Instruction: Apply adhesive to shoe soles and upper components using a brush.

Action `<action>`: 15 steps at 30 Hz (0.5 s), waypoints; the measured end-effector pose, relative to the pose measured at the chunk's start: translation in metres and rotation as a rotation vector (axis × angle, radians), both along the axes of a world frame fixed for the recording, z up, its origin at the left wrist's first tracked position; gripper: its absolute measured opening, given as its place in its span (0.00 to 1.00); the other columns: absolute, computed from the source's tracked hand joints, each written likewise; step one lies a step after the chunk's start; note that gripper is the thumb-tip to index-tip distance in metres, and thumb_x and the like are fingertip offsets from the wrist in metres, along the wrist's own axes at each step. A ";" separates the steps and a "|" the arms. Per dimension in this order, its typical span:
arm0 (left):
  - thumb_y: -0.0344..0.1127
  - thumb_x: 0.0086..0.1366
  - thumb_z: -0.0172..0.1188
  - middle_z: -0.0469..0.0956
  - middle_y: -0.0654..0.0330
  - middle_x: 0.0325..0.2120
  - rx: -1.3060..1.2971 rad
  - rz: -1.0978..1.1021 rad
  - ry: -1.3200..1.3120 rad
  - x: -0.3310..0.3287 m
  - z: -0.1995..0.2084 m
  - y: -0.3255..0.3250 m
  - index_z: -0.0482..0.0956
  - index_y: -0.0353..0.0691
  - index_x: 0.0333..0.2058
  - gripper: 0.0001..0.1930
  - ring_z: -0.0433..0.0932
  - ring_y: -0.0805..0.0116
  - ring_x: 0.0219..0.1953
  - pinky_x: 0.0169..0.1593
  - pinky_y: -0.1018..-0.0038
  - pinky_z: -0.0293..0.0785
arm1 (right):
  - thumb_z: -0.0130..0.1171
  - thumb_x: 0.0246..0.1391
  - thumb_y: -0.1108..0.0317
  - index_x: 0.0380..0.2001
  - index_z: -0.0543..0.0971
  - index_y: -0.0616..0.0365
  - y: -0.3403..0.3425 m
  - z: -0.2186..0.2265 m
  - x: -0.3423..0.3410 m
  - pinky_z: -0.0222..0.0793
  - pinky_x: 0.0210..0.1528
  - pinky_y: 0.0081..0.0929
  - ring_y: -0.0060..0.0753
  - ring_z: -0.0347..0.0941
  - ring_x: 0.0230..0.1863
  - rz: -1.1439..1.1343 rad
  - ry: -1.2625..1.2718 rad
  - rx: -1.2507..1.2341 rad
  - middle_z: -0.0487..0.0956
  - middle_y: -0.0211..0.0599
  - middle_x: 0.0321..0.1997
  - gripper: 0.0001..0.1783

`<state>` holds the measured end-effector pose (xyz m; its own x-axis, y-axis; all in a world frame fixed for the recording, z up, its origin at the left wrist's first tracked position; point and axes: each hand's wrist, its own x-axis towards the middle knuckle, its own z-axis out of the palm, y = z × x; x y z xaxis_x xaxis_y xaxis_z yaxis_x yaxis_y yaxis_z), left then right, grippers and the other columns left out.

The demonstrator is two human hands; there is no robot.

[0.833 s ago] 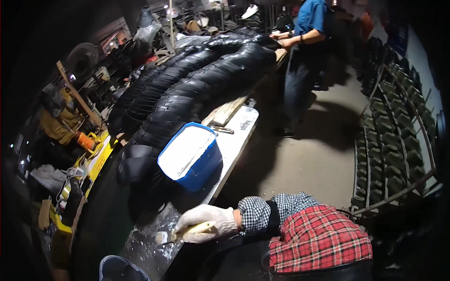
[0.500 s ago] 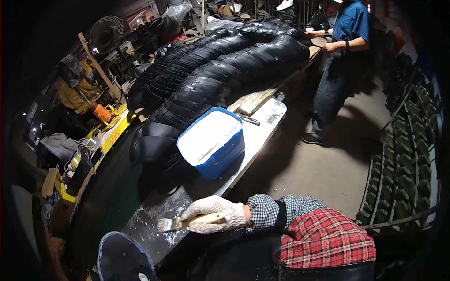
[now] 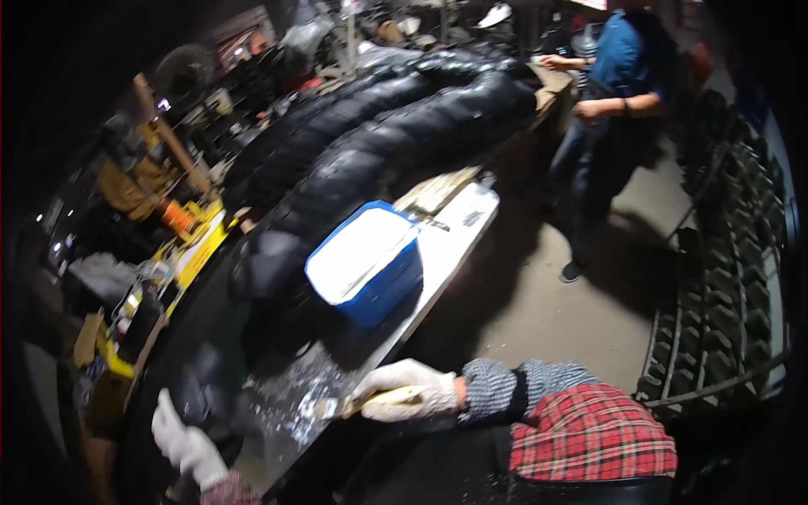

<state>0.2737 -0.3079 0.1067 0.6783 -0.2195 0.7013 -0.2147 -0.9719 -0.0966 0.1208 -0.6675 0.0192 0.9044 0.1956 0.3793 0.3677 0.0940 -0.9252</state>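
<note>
My right hand (image 3: 408, 391), in a white knit glove, is wrapped round the pale handle of a flat paintbrush (image 3: 341, 408). Its bristles point left, over a dark bench surface (image 3: 273, 438) smeared with white. My left hand (image 3: 187, 446), gloved too and somewhat blurred, is at the lower left with its fingers stretched upward. Just beyond it is a dark, shiny piece (image 3: 202, 383), blurred and apart from the fingers as far as I can tell. A blue tub (image 3: 383, 290) filled with a white substance stands on the bench beyond my right hand.
Long rows of overlapping black, curved pieces (image 3: 370, 156) cover the bench's far part. A small tool (image 3: 433, 223) lies behind the tub. At the far right stands a person in blue (image 3: 627, 67). A rack of dark ridged pieces (image 3: 720, 295) lines the right; a fan (image 3: 185, 71) stands back left.
The black oval piece with a pale edge has left the lower left, where my left hand now shows with fingers extended. My right hand and brush shifted slightly right. The other person has stepped.
</note>
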 end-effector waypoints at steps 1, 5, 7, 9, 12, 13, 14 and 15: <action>0.19 0.52 0.41 0.74 0.45 0.45 0.043 -0.020 -0.007 0.005 0.005 -0.011 0.72 0.40 0.56 0.31 0.73 0.45 0.49 0.54 0.59 0.69 | 0.62 0.58 0.64 0.47 0.78 0.60 0.000 0.003 -0.004 0.72 0.47 0.25 0.25 0.77 0.43 0.006 0.004 -0.003 0.81 0.37 0.41 0.16; 0.21 0.51 0.45 0.74 0.51 0.44 0.117 0.047 -0.081 0.029 0.012 -0.025 0.71 0.46 0.56 0.31 0.74 0.49 0.45 0.49 0.60 0.71 | 0.62 0.58 0.66 0.47 0.78 0.61 0.002 0.005 -0.006 0.72 0.49 0.25 0.27 0.77 0.44 0.013 -0.024 -0.073 0.81 0.37 0.42 0.15; 0.19 0.50 0.46 0.74 0.51 0.42 0.120 0.023 -0.113 0.033 0.020 -0.042 0.71 0.46 0.53 0.29 0.74 0.47 0.45 0.48 0.58 0.72 | 0.63 0.57 0.67 0.47 0.77 0.62 0.001 0.012 -0.009 0.73 0.49 0.25 0.27 0.77 0.45 0.028 0.006 -0.092 0.81 0.37 0.43 0.16; 0.22 0.54 0.45 0.73 0.55 0.46 0.124 0.132 0.045 0.028 0.033 -0.053 0.70 0.47 0.58 0.30 0.72 0.52 0.49 0.53 0.63 0.70 | 0.63 0.57 0.68 0.48 0.77 0.63 0.001 0.012 -0.013 0.74 0.47 0.24 0.26 0.78 0.43 0.026 0.028 -0.112 0.81 0.38 0.42 0.17; 0.23 0.54 0.47 0.73 0.52 0.46 0.116 0.193 0.094 0.027 0.041 -0.059 0.69 0.44 0.57 0.28 0.72 0.50 0.47 0.51 0.60 0.70 | 0.65 0.55 0.70 0.46 0.78 0.64 0.003 0.005 -0.022 0.75 0.43 0.21 0.24 0.78 0.40 0.043 0.234 0.079 0.81 0.38 0.39 0.16; 0.23 0.54 0.47 0.73 0.52 0.46 0.112 0.135 -0.017 0.029 0.032 -0.050 0.69 0.44 0.58 0.29 0.72 0.49 0.47 0.52 0.59 0.70 | 0.66 0.54 0.71 0.45 0.78 0.64 0.003 0.007 -0.023 0.75 0.42 0.20 0.24 0.78 0.40 0.016 0.210 0.040 0.81 0.38 0.39 0.16; 0.23 0.54 0.48 0.73 0.52 0.46 0.126 0.142 -0.047 0.031 0.025 -0.046 0.69 0.44 0.58 0.29 0.72 0.49 0.47 0.52 0.59 0.70 | 0.67 0.53 0.70 0.44 0.79 0.64 0.002 0.008 -0.019 0.75 0.42 0.20 0.24 0.78 0.39 -0.059 0.007 -0.110 0.81 0.37 0.39 0.16; 0.23 0.55 0.49 0.73 0.52 0.46 0.137 0.140 -0.069 0.032 0.020 -0.042 0.69 0.43 0.59 0.30 0.72 0.49 0.47 0.52 0.59 0.70 | 0.67 0.52 0.69 0.44 0.79 0.64 0.001 0.007 -0.019 0.75 0.43 0.22 0.26 0.78 0.39 -0.054 0.054 -0.107 0.81 0.39 0.40 0.17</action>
